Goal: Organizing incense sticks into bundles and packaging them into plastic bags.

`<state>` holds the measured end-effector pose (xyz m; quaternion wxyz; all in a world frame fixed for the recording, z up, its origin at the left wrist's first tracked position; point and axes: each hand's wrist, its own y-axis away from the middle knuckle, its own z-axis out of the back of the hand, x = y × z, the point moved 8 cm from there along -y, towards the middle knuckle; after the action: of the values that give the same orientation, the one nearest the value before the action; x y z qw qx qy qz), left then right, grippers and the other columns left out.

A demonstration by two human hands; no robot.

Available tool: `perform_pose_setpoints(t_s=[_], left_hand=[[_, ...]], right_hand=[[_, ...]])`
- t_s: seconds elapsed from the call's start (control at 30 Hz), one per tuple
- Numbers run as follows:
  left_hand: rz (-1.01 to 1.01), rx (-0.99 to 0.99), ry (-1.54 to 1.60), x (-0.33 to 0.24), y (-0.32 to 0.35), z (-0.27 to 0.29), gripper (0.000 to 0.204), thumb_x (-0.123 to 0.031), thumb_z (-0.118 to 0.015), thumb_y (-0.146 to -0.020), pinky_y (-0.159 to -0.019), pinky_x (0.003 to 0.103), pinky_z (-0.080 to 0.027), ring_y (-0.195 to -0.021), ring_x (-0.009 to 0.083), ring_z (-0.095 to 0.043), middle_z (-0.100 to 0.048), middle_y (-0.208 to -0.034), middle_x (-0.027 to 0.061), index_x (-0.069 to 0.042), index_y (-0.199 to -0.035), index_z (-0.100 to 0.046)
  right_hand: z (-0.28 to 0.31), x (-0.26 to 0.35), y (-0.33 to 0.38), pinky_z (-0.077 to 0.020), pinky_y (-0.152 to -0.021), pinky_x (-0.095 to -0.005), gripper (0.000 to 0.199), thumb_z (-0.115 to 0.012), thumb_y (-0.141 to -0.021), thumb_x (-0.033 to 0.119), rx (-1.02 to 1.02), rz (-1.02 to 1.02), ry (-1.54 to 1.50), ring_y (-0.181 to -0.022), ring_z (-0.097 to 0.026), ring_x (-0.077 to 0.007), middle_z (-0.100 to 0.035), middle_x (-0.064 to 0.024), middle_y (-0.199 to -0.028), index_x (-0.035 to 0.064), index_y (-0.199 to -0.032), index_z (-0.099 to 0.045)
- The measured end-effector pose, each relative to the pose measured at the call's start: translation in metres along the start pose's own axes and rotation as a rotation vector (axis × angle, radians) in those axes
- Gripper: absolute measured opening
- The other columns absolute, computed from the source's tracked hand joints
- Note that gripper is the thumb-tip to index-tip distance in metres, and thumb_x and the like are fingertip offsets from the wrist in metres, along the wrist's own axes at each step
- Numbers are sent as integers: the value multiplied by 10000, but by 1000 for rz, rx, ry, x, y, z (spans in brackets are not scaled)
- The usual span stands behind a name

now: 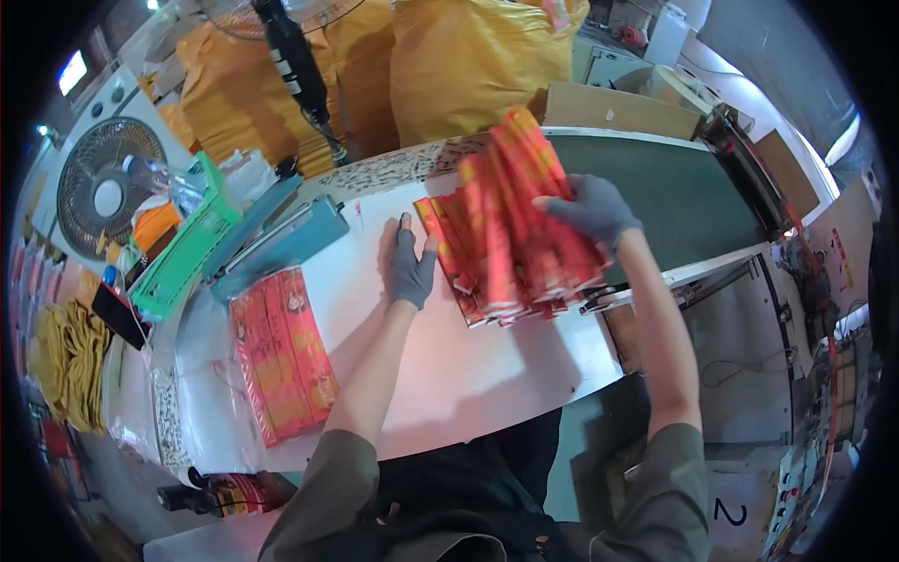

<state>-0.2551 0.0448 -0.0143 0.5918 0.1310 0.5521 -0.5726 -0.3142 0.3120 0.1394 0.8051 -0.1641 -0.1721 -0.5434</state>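
Right hand (594, 212), partly hidden, grips blurred red packets (513, 211); left hand (411, 272) lies outspread.

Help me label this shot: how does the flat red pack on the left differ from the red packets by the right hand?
The flat red pack lies in a neat block, while the red packets are bunched and fan out unevenly.
The flat red pack has no hand on it; the right hand grips some of the red packets.
Both are mainly red with yellowish markings.
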Motion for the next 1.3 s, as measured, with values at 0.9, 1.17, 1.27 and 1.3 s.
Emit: perform_pose_setpoints(t_s=[0.9, 1.17, 1.27, 1.3], left_hand=[[325, 293, 816, -107, -9, 114, 560, -226, -780, -696, -822, 304, -503, -910, 150, -601, -617, -1043, 76, -41, -1162, -530], [-134, 337, 520, -158, 22, 161, 1123, -255, -879, -534, -1042, 341, -307, -1257, 195, -357, -345, -1369, 103, -65, -1393, -182], [-163, 284, 518, -159, 29, 159, 1160, -273, -876, -532, -1040, 342, -317, -1265, 201, -349, -315, -1394, 110, -63, -1407, -145], [-150, 271, 515, -161, 35, 160, 1160, -273, -876, -532, -1040, 342, -317, -1265, 201, -349, -315, -1394, 110, -63, -1407, -145]], right_hand=[[-81, 189, 42, -451, -899, -338, 738, -773, -694, 167, 103, 353, -1355, -1051, -541, -208, -531, -113, -1167, 15, -1284, -356], [-56, 217, 83, -398, -969, -371, 1224, -879, -543, 238, 118, 650, -1253, -1163, -453, -233, -372, -145, -1302, 93, -1432, -50], [-56, 230, 91, -420, -943, -354, 1343, -883, -522, 333, 8, 695, -1301, -1145, -469, -234, -402, -140, -1295, 126, -1447, 69], [-56, 234, 95, -424, -933, -353, 1321, -881, -526, 333, -49, 686, -1260, -1120, -477, -224, -408, -132, -1278, 113, -1449, 37]])
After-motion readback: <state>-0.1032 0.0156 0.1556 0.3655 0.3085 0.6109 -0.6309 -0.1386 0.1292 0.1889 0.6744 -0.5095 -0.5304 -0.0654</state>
